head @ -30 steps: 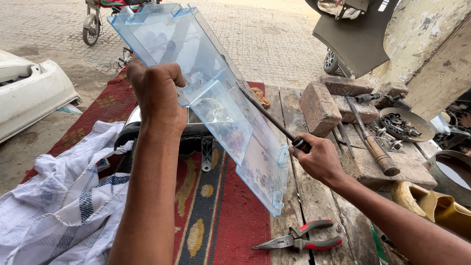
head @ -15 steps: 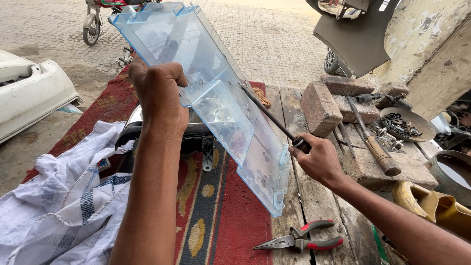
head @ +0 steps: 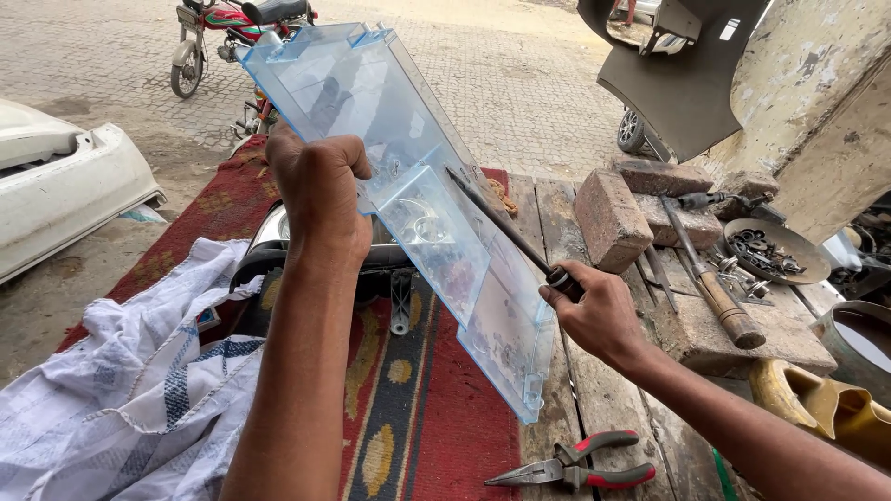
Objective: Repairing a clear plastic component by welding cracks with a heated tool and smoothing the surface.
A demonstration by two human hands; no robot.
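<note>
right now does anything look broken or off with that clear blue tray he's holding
No break is clear on the clear blue tray. The left hand holds it tilted above the red rug, and the right hand lays a thin dark rod against its face. The pale marks mid-panel could be glare or a crack: I cannot tell.

I see bright, even daylight and soft shadows. Focus is sharp at my fingers. Mild glare lies on the tray beside them. Straight lines bow slightly far from them, at the edges.
</note>
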